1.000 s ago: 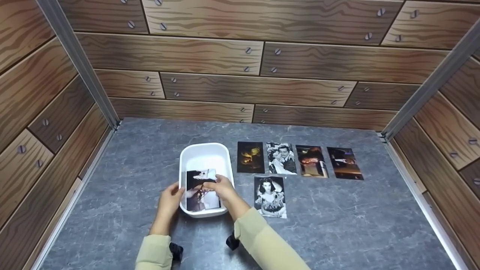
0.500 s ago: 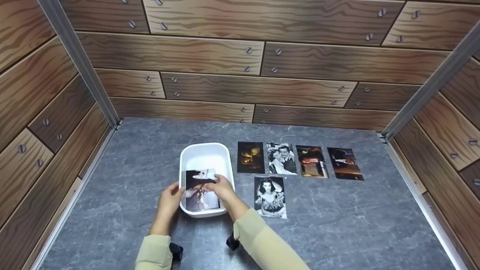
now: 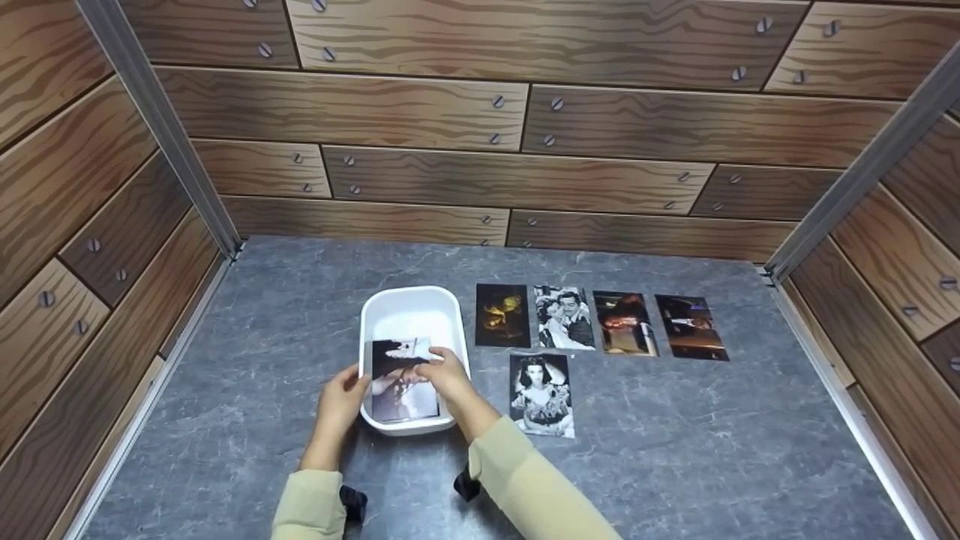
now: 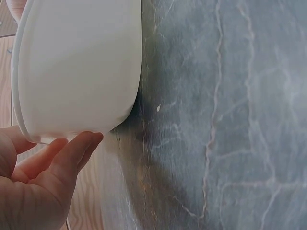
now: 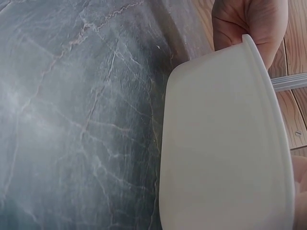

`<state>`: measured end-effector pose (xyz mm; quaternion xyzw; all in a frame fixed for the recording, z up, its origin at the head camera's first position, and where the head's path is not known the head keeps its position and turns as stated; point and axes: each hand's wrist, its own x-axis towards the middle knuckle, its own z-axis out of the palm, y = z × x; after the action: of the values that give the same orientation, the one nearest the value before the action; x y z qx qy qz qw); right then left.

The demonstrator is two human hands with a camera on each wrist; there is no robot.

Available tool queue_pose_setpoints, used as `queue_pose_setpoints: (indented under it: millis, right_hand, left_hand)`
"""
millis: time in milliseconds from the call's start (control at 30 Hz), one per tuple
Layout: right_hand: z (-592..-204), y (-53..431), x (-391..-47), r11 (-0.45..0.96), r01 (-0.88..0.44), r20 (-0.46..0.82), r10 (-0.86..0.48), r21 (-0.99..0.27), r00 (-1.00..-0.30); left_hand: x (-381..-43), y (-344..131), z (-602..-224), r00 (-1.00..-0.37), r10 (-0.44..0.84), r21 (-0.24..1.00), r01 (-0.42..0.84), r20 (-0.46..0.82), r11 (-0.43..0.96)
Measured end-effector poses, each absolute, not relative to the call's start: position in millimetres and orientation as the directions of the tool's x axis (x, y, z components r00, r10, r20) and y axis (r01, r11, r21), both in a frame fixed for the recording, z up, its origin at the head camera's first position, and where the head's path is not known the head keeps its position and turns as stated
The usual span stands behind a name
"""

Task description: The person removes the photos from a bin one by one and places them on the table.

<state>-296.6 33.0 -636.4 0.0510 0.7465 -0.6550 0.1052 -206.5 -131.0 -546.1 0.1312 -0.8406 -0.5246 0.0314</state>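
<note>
A white plastic tub (image 3: 409, 311) stands on the grey marbled tabletop, left of centre. My left hand (image 3: 339, 397) grips its left side, thumb at the rim and fingers against the outer wall, as the left wrist view shows of the tub wall (image 4: 81, 67). Inside the near half lies a photo print (image 3: 401, 394), dark at the top and pale below. My right hand (image 3: 452, 382) reaches over the right rim and pinches the photo's right edge, thumb on its face. In the right wrist view the tub wall (image 5: 220, 143) hides most of this hand.
Right of the tub, several photos lie in a row: a dark golden one (image 3: 502, 315), a black-and-white couple (image 3: 564, 317), a reddish one (image 3: 624, 322) and a dark one (image 3: 691, 326). Below them lies a black-and-white portrait (image 3: 541, 394). Wood-patterned walls (image 3: 450, 112) enclose the table.
My right thumb has slid slightly to the right across the photo. The photo has shifted a little inside the tub. My left hand and the laid-out photos have stayed put.
</note>
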Motion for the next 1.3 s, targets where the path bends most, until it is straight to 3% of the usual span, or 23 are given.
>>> queue_pose_setpoints:
  millis: [233, 400, 500, 767, 900, 1000, 1067, 1300]
  right_hand:
    - [-551, 35, -254, 0.127, 0.301, -0.310, -0.056, -0.945, -0.949]
    - [-540, 34, -249, 0.105, 0.322, -0.327, -0.040, -0.941, -0.944]
    - [-553, 35, -255, 0.119, 0.283, -0.289, -0.042, -0.952, -0.956]
    - [-681, 33, -322, 0.140, 0.177, -0.179, 0.003, -0.974, -0.984]
    - [-629, 28, -292, 0.317, 0.087, -0.076, 0.047, -0.944, -0.996]
    - [-575, 25, -264, 0.519, 0.075, -0.046, 0.068, -0.852, -0.997]
    - [-559, 24, -255, 0.603, 0.049, -0.002, 0.079, -0.797, -0.997]
    - [-549, 27, -248, 0.573, 0.011, 0.054, 0.096, -0.819, -0.994]
  left_hand:
    - [-207, -130, -547, -0.963, -0.257, 0.892, -0.188, -0.085, 0.412]
    - [-206, -130, -546, -0.964, -0.253, 0.890, -0.187, -0.085, 0.415]
    - [-206, -130, -546, -0.965, -0.248, 0.887, -0.185, -0.083, 0.424]
    - [-206, -131, -546, -0.968, -0.245, 0.888, -0.165, -0.061, 0.428]
    - [-206, -132, -545, -0.966, -0.249, 0.884, -0.173, -0.067, 0.434]
    - [-206, -133, -545, -0.963, -0.259, 0.884, -0.183, -0.073, 0.429]
    - [-206, -132, -545, -0.964, -0.256, 0.886, -0.184, -0.077, 0.425]
    - [-206, -130, -545, -0.965, -0.249, 0.894, -0.181, -0.081, 0.409]
